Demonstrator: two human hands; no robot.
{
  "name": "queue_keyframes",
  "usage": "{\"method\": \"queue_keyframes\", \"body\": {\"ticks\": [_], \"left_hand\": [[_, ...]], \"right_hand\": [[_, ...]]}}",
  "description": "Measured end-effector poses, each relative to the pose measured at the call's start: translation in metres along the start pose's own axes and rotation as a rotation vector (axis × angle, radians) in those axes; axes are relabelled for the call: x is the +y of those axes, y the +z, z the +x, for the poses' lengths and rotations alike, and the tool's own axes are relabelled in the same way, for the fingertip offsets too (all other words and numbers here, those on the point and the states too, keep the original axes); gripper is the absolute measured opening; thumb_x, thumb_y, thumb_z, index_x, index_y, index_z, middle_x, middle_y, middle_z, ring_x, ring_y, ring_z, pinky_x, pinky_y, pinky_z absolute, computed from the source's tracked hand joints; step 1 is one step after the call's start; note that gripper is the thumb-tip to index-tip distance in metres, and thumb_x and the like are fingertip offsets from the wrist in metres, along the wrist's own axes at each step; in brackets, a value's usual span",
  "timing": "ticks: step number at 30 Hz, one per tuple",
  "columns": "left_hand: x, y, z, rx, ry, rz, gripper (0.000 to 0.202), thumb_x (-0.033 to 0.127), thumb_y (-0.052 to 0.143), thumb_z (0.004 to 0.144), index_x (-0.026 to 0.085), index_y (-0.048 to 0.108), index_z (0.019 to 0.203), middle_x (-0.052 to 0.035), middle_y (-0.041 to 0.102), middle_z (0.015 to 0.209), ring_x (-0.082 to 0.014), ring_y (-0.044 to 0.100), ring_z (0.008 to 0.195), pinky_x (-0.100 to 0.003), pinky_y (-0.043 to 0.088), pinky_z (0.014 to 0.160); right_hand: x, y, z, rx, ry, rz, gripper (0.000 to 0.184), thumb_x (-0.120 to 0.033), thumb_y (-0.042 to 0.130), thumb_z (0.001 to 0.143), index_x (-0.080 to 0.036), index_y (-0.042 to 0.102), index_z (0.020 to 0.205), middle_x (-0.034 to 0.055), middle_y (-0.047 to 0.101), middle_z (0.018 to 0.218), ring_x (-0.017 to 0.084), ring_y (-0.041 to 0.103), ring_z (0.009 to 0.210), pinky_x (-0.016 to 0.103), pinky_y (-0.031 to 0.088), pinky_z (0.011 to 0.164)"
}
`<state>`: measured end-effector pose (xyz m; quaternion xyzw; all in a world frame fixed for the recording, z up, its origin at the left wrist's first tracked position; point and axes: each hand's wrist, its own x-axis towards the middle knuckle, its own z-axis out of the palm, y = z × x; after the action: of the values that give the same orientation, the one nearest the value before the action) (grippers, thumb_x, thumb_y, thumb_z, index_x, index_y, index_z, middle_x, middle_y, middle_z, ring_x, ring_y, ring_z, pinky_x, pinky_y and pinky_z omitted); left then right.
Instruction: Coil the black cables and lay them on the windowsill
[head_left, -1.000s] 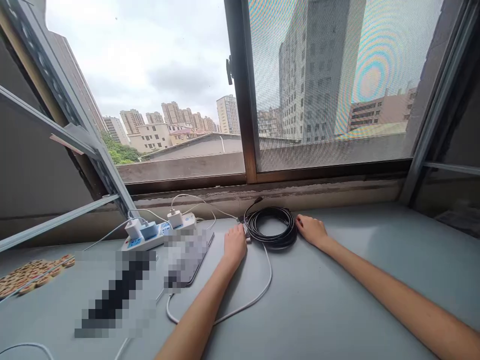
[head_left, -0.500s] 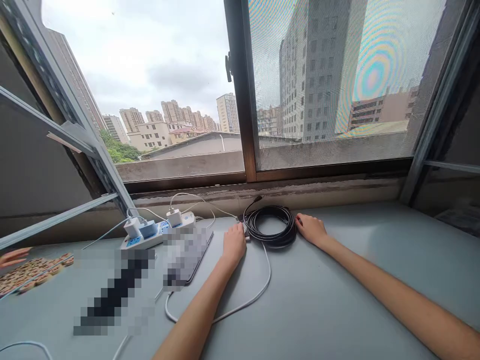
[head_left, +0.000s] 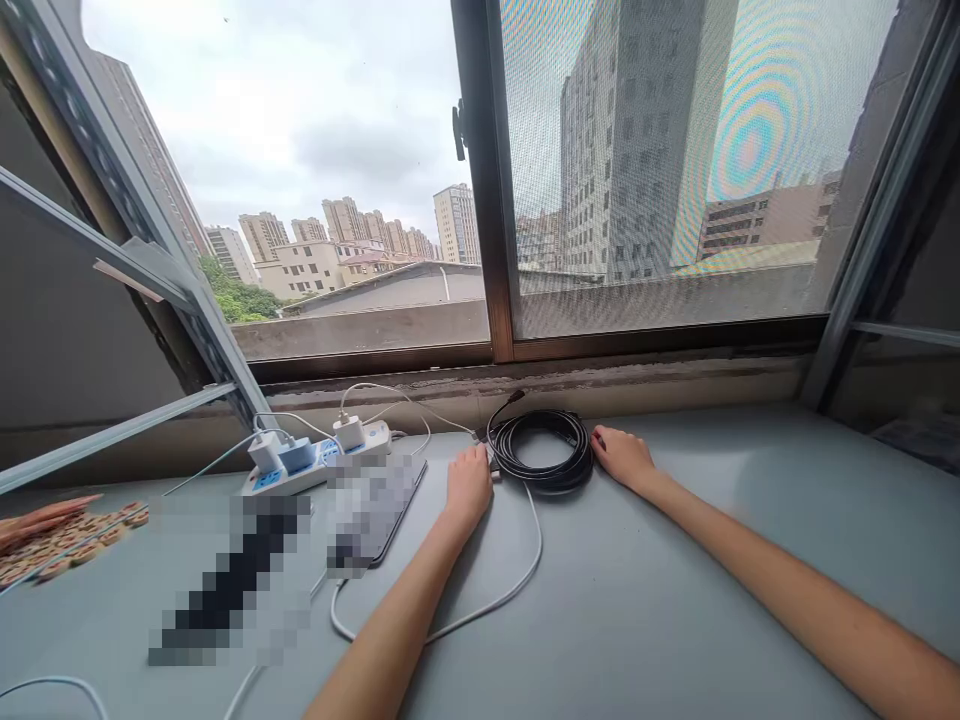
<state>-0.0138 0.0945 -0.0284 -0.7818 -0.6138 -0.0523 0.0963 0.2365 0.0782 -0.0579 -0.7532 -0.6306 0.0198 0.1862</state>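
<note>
While the cable (head_left: 544,482) rests, another's hand (head_left: 41,521) advances.

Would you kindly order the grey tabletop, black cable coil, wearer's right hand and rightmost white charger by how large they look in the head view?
1. Grey tabletop
2. Black cable coil
3. Wearer's right hand
4. Rightmost white charger

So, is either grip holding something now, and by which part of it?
No hold is visible. The left grip and right grip rest beside the coiled black cable; their undersides are hidden.
</note>
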Motion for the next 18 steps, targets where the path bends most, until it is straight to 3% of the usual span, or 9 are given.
{"method": "queue_keyframes", "body": {"ticks": [7, 10, 13, 18], "left_hand": [[0.008, -0.005, -0.007, -0.027, 0.039, 0.035, 0.032, 0.001, 0.032, 0.084, 0.015, 0.05, 0.108, -0.0143, 0.057, 0.106, -0.0266, 0.054, 0.1, -0.034, 0.039, 0.079], [0.013, -0.008, -0.011, -0.033, 0.05, 0.049, 0.033, -0.001, 0.033, 0.083, 0.014, 0.05, 0.108, -0.0154, 0.057, 0.106, -0.0266, 0.055, 0.099, -0.034, 0.039, 0.08], [0.013, -0.012, -0.012, -0.047, 0.052, 0.065, 0.032, 0.0, 0.034, 0.084, 0.014, 0.051, 0.107, -0.0145, 0.058, 0.105, -0.026, 0.057, 0.098, -0.034, 0.04, 0.08], [0.009, -0.021, -0.012, -0.042, 0.026, 0.085, 0.03, 0.004, 0.037, 0.085, 0.015, 0.053, 0.107, -0.0134, 0.06, 0.101, -0.0273, 0.057, 0.098, -0.035, 0.041, 0.081]], "right_hand": [[0.003, -0.007, 0.008, -0.013, 0.149, 0.246, 0.039, -0.032, 0.022, 0.103, -0.023, 0.057, 0.118, 0.0046, 0.062, 0.108, 0.024, 0.057, 0.098, 0.029, 0.04, 0.073], [0.002, -0.011, 0.014, -0.091, 0.196, 0.363, 0.041, -0.048, 0.034, 0.098, -0.023, 0.064, 0.109, 0.0042, 0.065, 0.101, 0.025, 0.059, 0.093, 0.03, 0.041, 0.075], [-0.002, -0.012, 0.017, -0.148, 0.188, 0.457, 0.036, -0.051, 0.056, 0.086, -0.022, 0.068, 0.103, 0.0045, 0.064, 0.101, 0.027, 0.057, 0.096, 0.03, 0.04, 0.078], [-0.008, -0.014, 0.019, -0.192, 0.137, 0.601, 0.05, -0.059, 0.045, 0.088, -0.015, 0.07, 0.093, 0.0075, 0.065, 0.092, 0.024, 0.058, 0.085, 0.028, 0.043, 0.073]]}}
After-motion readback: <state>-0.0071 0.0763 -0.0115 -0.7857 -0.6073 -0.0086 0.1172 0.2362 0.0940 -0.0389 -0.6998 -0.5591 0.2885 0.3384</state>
